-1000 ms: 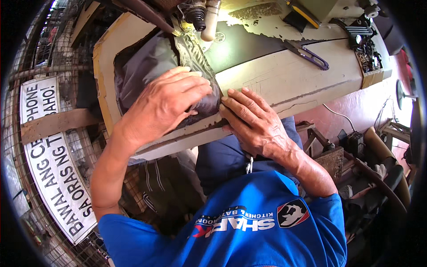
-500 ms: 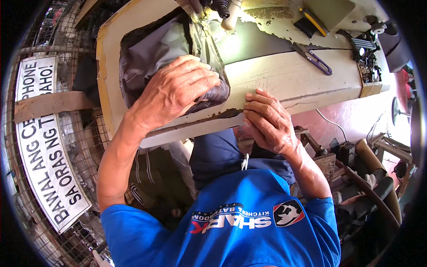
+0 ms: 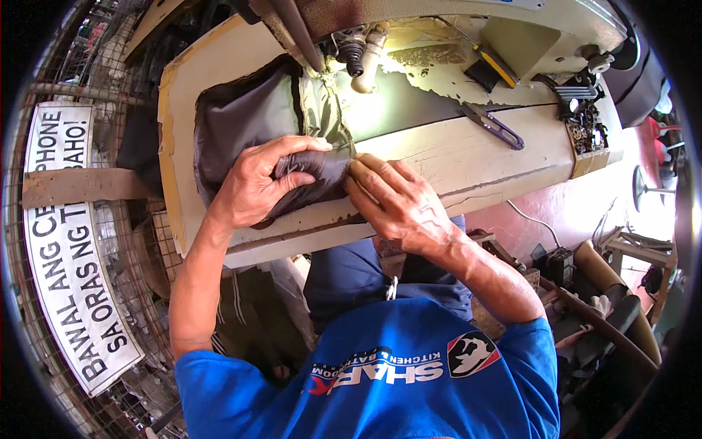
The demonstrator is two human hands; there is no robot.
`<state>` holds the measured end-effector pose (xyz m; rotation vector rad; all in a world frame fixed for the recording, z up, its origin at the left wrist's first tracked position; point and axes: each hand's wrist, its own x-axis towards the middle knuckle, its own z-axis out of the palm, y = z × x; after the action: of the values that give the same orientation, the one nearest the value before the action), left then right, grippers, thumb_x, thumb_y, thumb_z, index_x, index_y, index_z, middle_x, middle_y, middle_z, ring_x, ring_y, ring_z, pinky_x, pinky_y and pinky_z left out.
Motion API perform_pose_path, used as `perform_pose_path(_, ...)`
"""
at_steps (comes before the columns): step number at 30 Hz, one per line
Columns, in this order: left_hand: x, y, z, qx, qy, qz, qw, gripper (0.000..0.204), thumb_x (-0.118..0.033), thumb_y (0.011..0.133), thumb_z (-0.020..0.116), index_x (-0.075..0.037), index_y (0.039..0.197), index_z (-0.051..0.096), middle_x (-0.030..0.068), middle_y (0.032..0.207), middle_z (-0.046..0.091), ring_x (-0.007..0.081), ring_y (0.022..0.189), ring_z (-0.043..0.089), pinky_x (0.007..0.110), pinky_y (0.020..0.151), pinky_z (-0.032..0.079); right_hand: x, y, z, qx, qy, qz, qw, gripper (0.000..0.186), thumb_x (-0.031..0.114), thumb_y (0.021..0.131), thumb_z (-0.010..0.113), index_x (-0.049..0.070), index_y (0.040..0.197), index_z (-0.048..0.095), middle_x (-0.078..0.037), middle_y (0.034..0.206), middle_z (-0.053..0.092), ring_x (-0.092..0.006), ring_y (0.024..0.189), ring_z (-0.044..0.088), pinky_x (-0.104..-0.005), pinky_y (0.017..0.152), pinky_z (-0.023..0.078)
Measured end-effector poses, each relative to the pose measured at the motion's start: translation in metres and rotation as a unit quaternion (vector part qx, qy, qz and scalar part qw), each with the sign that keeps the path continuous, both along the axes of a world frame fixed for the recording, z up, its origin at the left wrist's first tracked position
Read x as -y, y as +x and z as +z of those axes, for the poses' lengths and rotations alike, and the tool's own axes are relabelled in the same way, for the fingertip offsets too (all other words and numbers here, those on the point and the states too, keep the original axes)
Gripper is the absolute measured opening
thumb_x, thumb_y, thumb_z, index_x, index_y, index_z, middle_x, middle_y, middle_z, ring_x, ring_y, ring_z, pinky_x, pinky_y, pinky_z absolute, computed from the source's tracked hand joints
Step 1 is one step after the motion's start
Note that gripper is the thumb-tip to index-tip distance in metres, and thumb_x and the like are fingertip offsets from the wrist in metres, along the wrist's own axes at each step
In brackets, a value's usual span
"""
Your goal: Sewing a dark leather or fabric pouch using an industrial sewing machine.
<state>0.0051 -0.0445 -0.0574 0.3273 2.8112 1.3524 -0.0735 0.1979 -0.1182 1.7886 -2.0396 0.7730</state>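
A dark, shiny fabric piece, sewn like a bag panel with a raised seam, lies on the pale sewing table. Its far end reaches under the head of a sewing machine, where a lamp lights the surface. My left hand is closed on a bunched fold near the fabric's front edge, thumb below and fingers above. At the right edge of the same piece, my right hand pinches the fabric, its fingertips close to the seam. The needle area is partly hidden behind the machine parts.
Purple-handled thread snips and a yellow-handled screwdriver lie on the table. A tray of small metal parts sits at the right end. A wire grille with a white sign stands left; wooden frames and rolled material are lower right.
My right hand has moved left from the table's front edge onto the fabric. My left hand has shifted left and down, folding the fabric's near part. The view has tilted, showing more machine.
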Motion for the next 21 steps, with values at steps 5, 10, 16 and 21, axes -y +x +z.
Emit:
perform_pose_path(5,-0.003,-0.006,0.002,-0.024,-0.098,-0.062,0.993,0.039,-0.023,0.089,0.073,-0.002,0.119,0.062,0.0132,0.127,0.066,0.0331,0.129,0.056,0.044,0.11,0.042,0.004,-0.001,-0.002,-0.035,-0.016,-0.002,0.999,0.038,0.019,0.073,0.063,-0.006,0.101,0.066,-0.018,0.109,0.064,-0.0301,0.111,0.061,-0.0372,0.088,0.052)
perform_pose_path(10,-0.007,-0.011,0.007,-0.028,-0.205,-0.126,0.97,0.043,-0.012,0.081,0.077,-0.005,0.118,0.056,0.0139,0.141,0.056,0.038,0.133,0.05,0.048,0.112,0.04,0.002,0.002,-0.006,-0.014,0.002,-0.009,1.0,0.036,0.019,0.072,0.062,-0.005,0.099,0.066,-0.017,0.105,0.065,-0.0316,0.111,0.063,-0.0389,0.09,0.051)
perform_pose_path(16,-0.011,-0.008,0.007,-0.033,-0.258,-0.118,0.959,0.056,-0.009,0.077,0.079,-0.002,0.126,0.053,0.0146,0.14,0.056,0.0353,0.132,0.052,0.045,0.111,0.042,0.002,0.0,-0.01,0.002,0.0,0.007,1.0,0.038,0.018,0.071,0.063,-0.005,0.1,0.067,-0.019,0.105,0.067,-0.0327,0.111,0.065,-0.0411,0.091,0.052)
perform_pose_path(21,-0.012,-0.009,0.009,-0.057,-0.264,-0.109,0.956,0.069,-0.013,0.071,0.083,0.002,0.131,0.054,0.0174,0.14,0.055,0.0348,0.13,0.053,0.043,0.112,0.043,0.003,-0.004,-0.006,-0.013,-0.019,0.032,0.999,0.038,0.016,0.068,0.065,-0.006,0.1,0.068,-0.018,0.102,0.067,-0.0328,0.107,0.067,-0.0405,0.085,0.054)
